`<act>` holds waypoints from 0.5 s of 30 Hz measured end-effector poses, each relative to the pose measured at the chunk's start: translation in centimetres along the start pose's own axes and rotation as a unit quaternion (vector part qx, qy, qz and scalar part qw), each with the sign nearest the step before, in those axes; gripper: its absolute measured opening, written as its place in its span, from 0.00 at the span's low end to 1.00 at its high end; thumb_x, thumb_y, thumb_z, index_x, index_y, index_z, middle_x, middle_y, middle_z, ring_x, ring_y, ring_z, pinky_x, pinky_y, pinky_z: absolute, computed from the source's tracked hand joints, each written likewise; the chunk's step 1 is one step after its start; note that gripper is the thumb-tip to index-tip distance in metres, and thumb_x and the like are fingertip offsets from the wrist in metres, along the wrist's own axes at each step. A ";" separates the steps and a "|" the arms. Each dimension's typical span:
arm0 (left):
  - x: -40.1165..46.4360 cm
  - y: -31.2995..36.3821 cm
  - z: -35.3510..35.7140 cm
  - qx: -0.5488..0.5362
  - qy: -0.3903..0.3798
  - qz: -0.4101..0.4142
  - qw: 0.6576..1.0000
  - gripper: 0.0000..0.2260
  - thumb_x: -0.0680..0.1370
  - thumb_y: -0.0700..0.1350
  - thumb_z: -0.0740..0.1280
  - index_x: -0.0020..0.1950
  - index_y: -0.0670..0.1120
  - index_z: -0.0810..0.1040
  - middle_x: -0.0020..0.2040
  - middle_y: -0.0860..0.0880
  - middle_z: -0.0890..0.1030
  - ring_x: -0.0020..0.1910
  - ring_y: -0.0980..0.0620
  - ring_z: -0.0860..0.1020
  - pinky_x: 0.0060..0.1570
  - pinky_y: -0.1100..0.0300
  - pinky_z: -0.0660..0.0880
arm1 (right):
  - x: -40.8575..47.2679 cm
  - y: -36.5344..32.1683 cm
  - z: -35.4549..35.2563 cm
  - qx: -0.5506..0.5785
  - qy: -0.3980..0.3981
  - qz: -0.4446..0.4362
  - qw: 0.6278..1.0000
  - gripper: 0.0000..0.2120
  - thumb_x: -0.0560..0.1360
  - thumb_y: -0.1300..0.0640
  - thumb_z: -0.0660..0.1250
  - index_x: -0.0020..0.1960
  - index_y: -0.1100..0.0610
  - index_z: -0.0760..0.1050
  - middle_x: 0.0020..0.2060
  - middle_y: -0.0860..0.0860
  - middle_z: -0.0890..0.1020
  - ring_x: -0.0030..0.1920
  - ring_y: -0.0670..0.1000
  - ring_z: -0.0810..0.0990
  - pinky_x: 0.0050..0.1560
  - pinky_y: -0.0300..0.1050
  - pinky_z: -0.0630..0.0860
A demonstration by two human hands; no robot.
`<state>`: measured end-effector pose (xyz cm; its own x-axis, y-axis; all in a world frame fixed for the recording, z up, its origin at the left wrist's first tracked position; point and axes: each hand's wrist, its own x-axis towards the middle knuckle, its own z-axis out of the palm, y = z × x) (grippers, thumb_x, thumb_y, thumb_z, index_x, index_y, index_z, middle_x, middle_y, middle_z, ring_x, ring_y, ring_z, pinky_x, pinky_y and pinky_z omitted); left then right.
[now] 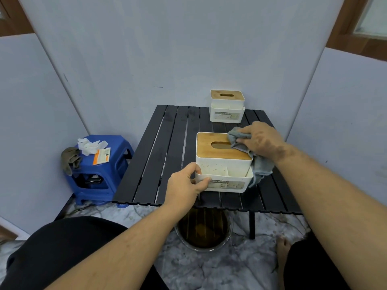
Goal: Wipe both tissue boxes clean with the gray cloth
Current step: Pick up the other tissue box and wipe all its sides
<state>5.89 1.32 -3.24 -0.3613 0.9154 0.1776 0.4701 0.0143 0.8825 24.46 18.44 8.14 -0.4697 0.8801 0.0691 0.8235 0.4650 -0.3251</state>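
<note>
Hands work at the near tissue box (223, 164), a white plastic holder with a wooden lid and an oval slot, its white front wall speckled with small dark spots above a divided front pocket bearing a printed label. The left hand (186, 184) grips the box's near-left corner, thumb over the pocket rim and fingers closed around the side. The right hand (259, 140) is closed on the gray cloth (250, 152), pressing it onto the lid's far-right corner, with the rest of the cloth hanging down the box's right side onto the table. The far tissue box (227, 105), of the same design, stands well apart at the back edge of the black slatted table (167, 155), near the pale blue wall panel (167, 49). The near box sits close to the table's front edge, right of centre, leaving the left half of the tabletop bare. Left of the table stands a blue plastic stool (102, 170) holding crumpled white tissues (90, 145), a small card and a brownish rag. Below the table's front edge a round basin (204, 231) of dark liquid sits on the marbled floor.
</note>
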 end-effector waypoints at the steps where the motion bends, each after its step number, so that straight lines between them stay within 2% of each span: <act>1: 0.0 -0.1 0.0 0.000 0.000 0.001 1.000 0.13 0.77 0.49 0.75 0.42 0.53 0.71 0.50 0.52 0.86 0.43 0.53 0.86 0.31 0.45 0.82 | -0.3 0.8 -0.1 0.001 -0.005 0.001 1.000 0.05 0.78 0.47 0.68 0.48 0.45 0.83 0.37 0.43 0.81 0.39 0.46 0.79 0.35 0.37 0.68; 3: 0.1 -0.1 0.0 0.001 0.000 0.005 1.000 0.13 0.77 0.49 0.75 0.41 0.54 0.71 0.52 0.51 0.86 0.45 0.53 0.86 0.31 0.47 0.83 | -1.0 2.1 -0.1 -0.003 -0.010 -0.008 1.000 0.07 0.78 0.46 0.68 0.51 0.45 0.83 0.35 0.42 0.78 0.37 0.44 0.76 0.36 0.37 0.68; 6: 0.0 0.1 0.0 0.007 0.002 0.008 1.000 0.13 0.77 0.49 0.75 0.42 0.54 0.71 0.52 0.52 0.85 0.45 0.53 0.86 0.30 0.51 0.82 | -2.4 3.2 0.1 0.007 0.002 -0.015 1.000 0.09 0.77 0.47 0.69 0.56 0.45 0.83 0.39 0.43 0.73 0.38 0.43 0.71 0.44 0.41 0.68; 9: 0.1 0.1 0.0 0.014 0.000 0.013 1.000 0.13 0.77 0.50 0.75 0.42 0.53 0.70 0.53 0.53 0.85 0.45 0.53 0.85 0.30 0.53 0.82 | -3.8 2.7 0.6 0.011 0.008 -0.029 0.999 0.08 0.76 0.49 0.70 0.53 0.49 0.84 0.39 0.46 0.72 0.39 0.46 0.71 0.45 0.42 0.67; 11: 0.1 0.0 -0.1 0.018 -0.004 0.015 1.000 0.13 0.77 0.50 0.75 0.42 0.53 0.71 0.52 0.53 0.85 0.44 0.53 0.85 0.29 0.55 0.81 | -4.3 1.3 0.8 -0.003 0.009 -0.037 0.999 0.05 0.76 0.49 0.71 0.48 0.48 0.84 0.41 0.48 0.73 0.43 0.51 0.75 0.43 0.41 0.68; 12: 0.2 0.1 -0.1 0.020 -0.006 0.017 1.000 0.13 0.77 0.50 0.75 0.42 0.52 0.71 0.51 0.53 0.85 0.43 0.55 0.85 0.29 0.57 0.80 | -4.6 0.4 0.7 -0.007 0.004 -0.041 0.999 0.02 0.75 0.49 0.72 0.43 0.45 0.82 0.41 0.47 0.73 0.45 0.51 0.77 0.40 0.38 0.69; 14: 0.2 0.1 -0.1 0.014 -0.006 0.019 1.000 0.13 0.77 0.50 0.76 0.42 0.51 0.72 0.46 0.54 0.85 0.38 0.59 0.83 0.27 0.61 0.76 | -5.0 -1.7 0.6 0.011 -0.010 -0.065 0.998 0.11 0.75 0.52 0.72 0.37 0.39 0.77 0.38 0.42 0.73 0.42 0.42 0.80 0.31 0.31 0.70; 15: 0.2 0.1 -0.1 0.008 -0.006 0.017 1.000 0.13 0.76 0.49 0.76 0.42 0.51 0.72 0.42 0.54 0.85 0.35 0.60 0.81 0.26 0.61 0.73 | -5.0 -2.7 0.9 0.031 -0.026 -0.078 0.996 0.11 0.76 0.55 0.71 0.38 0.41 0.79 0.36 0.41 0.73 0.38 0.35 0.79 0.28 0.29 0.71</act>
<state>5.76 1.42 -3.08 -0.3356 0.9200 0.2024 0.4950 -0.0106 0.8688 24.35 12.69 7.83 -0.6081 0.7903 0.0746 0.7181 0.5877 -0.3728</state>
